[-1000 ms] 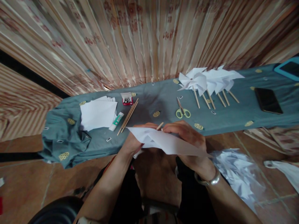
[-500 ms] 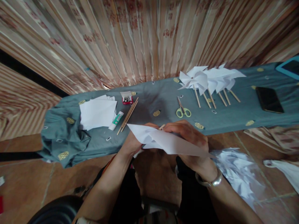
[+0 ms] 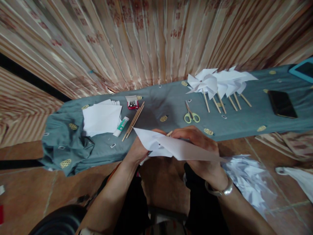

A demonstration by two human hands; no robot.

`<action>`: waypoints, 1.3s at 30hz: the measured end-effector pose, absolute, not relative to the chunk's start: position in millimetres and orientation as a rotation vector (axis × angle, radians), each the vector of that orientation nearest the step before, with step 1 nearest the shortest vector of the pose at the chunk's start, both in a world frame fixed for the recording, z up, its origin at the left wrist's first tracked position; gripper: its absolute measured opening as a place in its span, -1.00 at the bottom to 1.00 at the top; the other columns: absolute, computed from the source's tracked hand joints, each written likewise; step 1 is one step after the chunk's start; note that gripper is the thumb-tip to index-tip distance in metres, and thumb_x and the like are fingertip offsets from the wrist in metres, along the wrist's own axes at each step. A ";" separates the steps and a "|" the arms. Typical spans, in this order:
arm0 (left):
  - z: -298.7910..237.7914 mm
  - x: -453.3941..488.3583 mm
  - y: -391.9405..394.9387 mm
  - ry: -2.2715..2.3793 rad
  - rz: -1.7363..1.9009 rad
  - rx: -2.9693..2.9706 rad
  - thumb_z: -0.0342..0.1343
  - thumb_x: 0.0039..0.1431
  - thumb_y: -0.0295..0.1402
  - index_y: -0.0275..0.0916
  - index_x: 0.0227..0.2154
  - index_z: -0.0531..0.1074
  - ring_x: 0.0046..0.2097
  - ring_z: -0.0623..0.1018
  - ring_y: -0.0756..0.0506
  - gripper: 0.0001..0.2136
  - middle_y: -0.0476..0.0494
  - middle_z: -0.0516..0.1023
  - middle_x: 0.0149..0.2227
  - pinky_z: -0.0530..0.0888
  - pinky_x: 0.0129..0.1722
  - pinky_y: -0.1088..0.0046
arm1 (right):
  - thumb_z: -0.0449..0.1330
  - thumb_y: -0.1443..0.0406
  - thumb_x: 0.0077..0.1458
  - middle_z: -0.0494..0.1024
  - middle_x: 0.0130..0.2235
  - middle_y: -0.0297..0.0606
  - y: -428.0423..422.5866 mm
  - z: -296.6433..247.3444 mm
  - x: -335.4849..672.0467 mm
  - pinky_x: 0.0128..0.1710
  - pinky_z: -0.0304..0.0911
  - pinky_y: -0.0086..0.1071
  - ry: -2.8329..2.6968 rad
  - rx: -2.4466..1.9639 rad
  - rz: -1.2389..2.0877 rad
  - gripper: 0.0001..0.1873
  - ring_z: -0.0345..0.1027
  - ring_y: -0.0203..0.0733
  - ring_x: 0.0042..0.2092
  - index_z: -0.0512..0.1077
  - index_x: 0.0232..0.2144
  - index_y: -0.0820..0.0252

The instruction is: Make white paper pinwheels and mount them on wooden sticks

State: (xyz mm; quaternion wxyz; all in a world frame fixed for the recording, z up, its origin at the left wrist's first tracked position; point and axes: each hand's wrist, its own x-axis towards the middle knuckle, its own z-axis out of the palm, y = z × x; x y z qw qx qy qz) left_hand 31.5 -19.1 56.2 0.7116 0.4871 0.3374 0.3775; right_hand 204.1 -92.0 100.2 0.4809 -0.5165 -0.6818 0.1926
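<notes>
- The left hand (image 3: 140,147), at the centre of the frame, is curled in behind the paper; its fingers are mostly hidden, but it seems to grip the pinwheel from the back.
- The right hand (image 3: 199,143), just right of centre, is bent nearly closed, its fingers meeting at the wooden stick (image 3: 169,133); the exact pinch is covered, so how tight it is I cannot tell.
- The paper pinwheel (image 3: 162,145) is between the hands, below the middle of the frame, front tipped up toward the wearer. Holding it that way probably leaves the fingers free to work on the stick behind.
- Lower right, a clear bag (image 3: 249,182) of folded white paper is on the floor, likely kept there to save table room.
- Scissors (image 3: 191,114) lie right of centre, handles toward the wearer, which should make them easy to pick up.
- Left of centre, loose sticks (image 3: 134,121) lie side by side next to a glue tube (image 3: 121,126), both within easy reach.
- Behind them an uncovered box (image 3: 133,104) shows small metal pieces, its flap raised, presumably for quick picking.
- Paper sheets (image 3: 101,119) are stacked at the left, beside the glue.
- Upper right, pinwheels on sticks (image 3: 207,83) overlap in a row, stick ends forward, perhaps to spare the blades.
- Farther right are a phone (image 3: 282,103) and a blue-edged tablet (image 3: 304,70), apart from the paper.
</notes>
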 end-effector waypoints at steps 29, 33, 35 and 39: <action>42.3 44.1 -27.4 1.012 0.765 0.759 0.46 -0.41 -0.18 -0.28 -0.52 0.63 -0.55 0.48 0.01 -0.66 -0.11 0.61 -0.54 0.34 -0.52 0.54 | 0.48 0.17 -0.34 0.62 -0.43 -0.30 -58.4 52.9 195.8 -0.43 0.32 -0.38 -0.641 -1.271 1.335 -0.63 0.39 -0.27 -0.46 0.54 -0.43 0.21; 35.2 47.1 -29.6 1.021 0.789 0.672 0.48 -0.48 -0.16 -0.29 -0.50 0.63 -0.56 0.47 0.03 -0.60 -0.10 0.61 -0.55 0.35 -0.52 0.55 | 0.50 0.19 -0.39 0.58 -0.49 -0.36 -53.6 45.7 197.6 -0.44 0.27 -0.43 -0.635 -1.266 1.359 -0.59 0.37 -0.30 -0.48 0.51 -0.44 0.22; 31.6 47.6 -31.0 1.032 0.806 0.640 0.48 -0.53 -0.17 -0.29 -0.51 0.63 -0.56 0.46 0.04 -0.58 -0.10 0.61 -0.56 0.35 -0.52 0.56 | 0.50 0.19 -0.40 0.59 -0.48 -0.37 -51.9 43.2 197.6 -0.42 0.27 -0.43 -0.661 -1.245 1.373 -0.58 0.39 -0.29 -0.46 0.51 -0.41 0.22; 24.9 45.9 -33.4 1.054 0.810 0.613 0.47 -0.55 -0.17 -0.33 -0.52 0.62 -0.58 0.45 0.03 -0.57 -0.12 0.60 -0.57 0.34 -0.53 0.54 | 0.48 0.14 -0.37 0.60 -0.46 -0.35 -48.5 38.0 195.1 -0.39 0.27 -0.39 -0.695 -1.240 1.388 -0.60 0.39 -0.26 -0.45 0.51 -0.43 0.19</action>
